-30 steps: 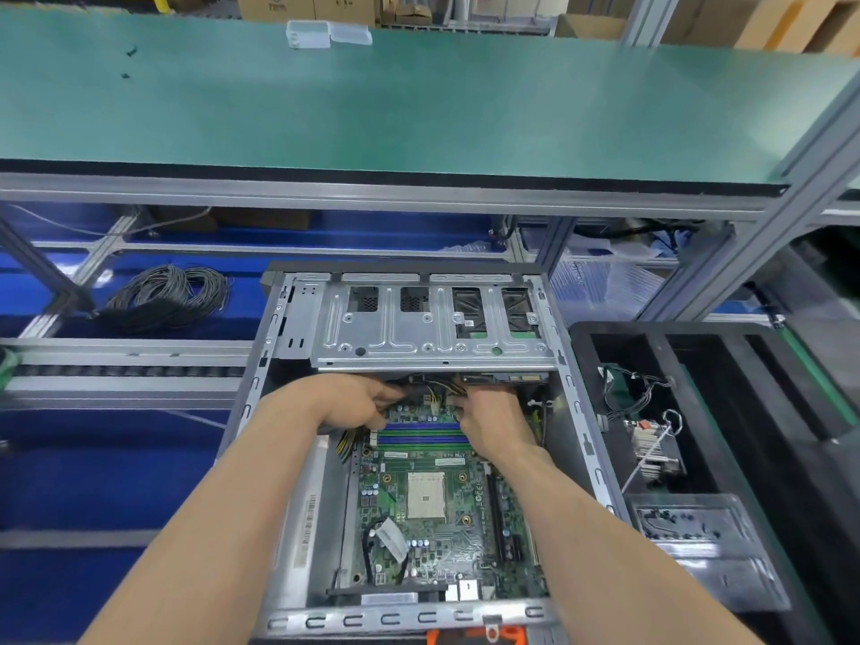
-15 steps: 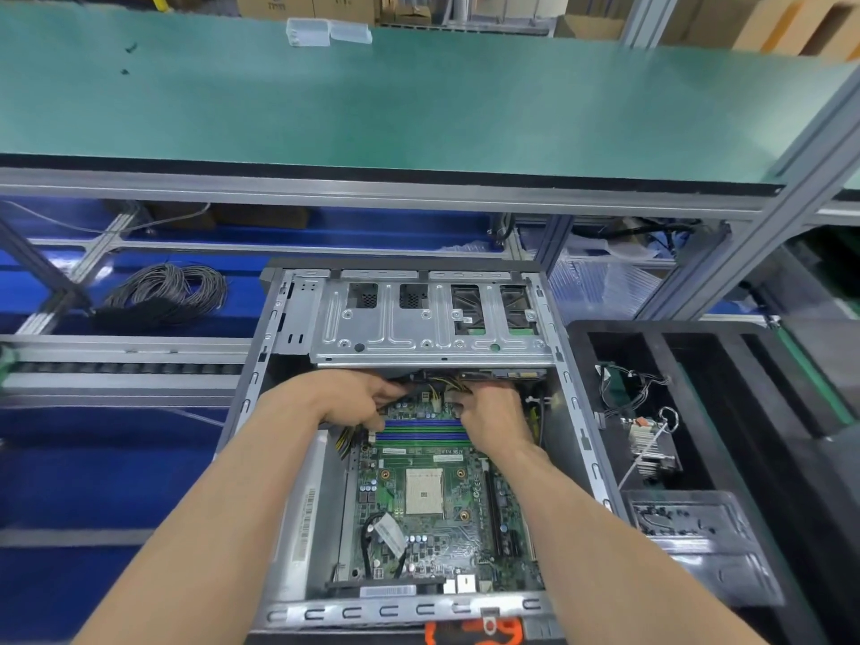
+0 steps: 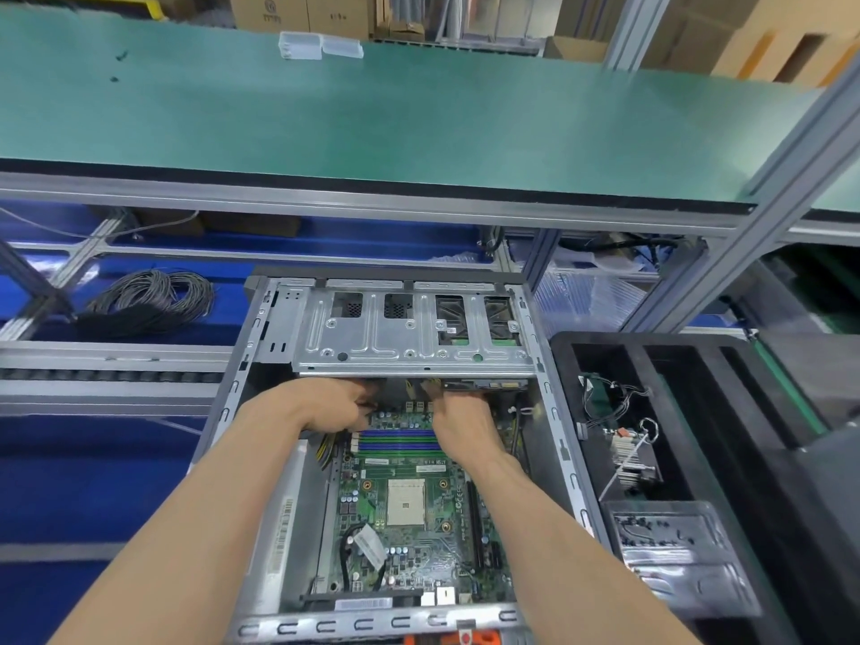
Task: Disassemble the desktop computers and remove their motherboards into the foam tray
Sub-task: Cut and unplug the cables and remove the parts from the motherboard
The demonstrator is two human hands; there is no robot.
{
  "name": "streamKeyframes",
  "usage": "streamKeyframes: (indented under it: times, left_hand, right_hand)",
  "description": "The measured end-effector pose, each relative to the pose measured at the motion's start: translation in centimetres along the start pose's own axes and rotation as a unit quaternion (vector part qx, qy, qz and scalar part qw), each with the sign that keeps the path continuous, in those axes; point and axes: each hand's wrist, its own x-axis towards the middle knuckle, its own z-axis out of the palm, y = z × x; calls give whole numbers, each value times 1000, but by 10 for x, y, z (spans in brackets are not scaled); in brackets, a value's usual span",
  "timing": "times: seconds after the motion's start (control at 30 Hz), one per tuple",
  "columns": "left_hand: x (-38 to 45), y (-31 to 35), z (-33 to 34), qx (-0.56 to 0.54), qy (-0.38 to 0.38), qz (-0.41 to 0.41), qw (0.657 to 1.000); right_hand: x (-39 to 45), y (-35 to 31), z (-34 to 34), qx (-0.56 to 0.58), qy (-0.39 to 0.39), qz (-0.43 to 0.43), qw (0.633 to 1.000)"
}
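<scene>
An open desktop case (image 3: 554,412) lies in front of me with its green motherboard (image 3: 405,505) still inside. Both my hands reach to the board's far edge, just under the metal drive cage (image 3: 409,337). My left hand (image 3: 332,407) has its fingers curled round dark cables at the board's far left corner. My right hand (image 3: 460,423) grips the yellow and black power wires (image 3: 426,388) that run up under the cage. The fingertips of both hands are partly hidden. The black foam tray (image 3: 698,360) stands to the right of the case.
In the tray lie a heatsink with wires (image 3: 628,453) and a clear bag of small parts (image 3: 675,556). A grey cable coil (image 3: 149,300) lies at the left on the blue surface. A green shelf (image 3: 419,109) on an aluminium frame overhangs the far side.
Both hands have shifted slightly farther in under the drive cage. The case and board have not moved.
</scene>
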Motion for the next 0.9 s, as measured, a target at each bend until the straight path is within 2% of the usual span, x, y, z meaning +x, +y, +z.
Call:
streamKeyframes:
  times: [0.1, 0.23, 0.37, 0.5, 0.63, 0.77, 0.9]
  left_hand:
    - [-6, 6, -3, 76, 48, -17, 996]
    - [-6, 3, -4, 140, 54, -39, 988]
    - [-3, -7, -4, 159, 33, -64, 985]
    - [-4, -5, -5, 158, 10, -75, 985]
    - [-3, -5, -3, 173, 46, -58, 982]
    - [-4, -6, -3, 174, 57, -42, 982]
    - [-5, -7, -3, 175, 58, -38, 982]
  right_hand:
    - [0, -4, -2, 18, 14, 14, 1000]
    - [3, -3, -2, 47, 24, 39, 998]
    - [2, -11, 7, 21, -41, -35, 998]
    - [5, -19, 15, -6, -28, -96, 995]
    - [9, -36, 21, -22, -35, -160, 986]
    - [17, -50, 29, -19, -65, -179, 981]
    - [23, -54, 37, 3, -87, -163, 983]
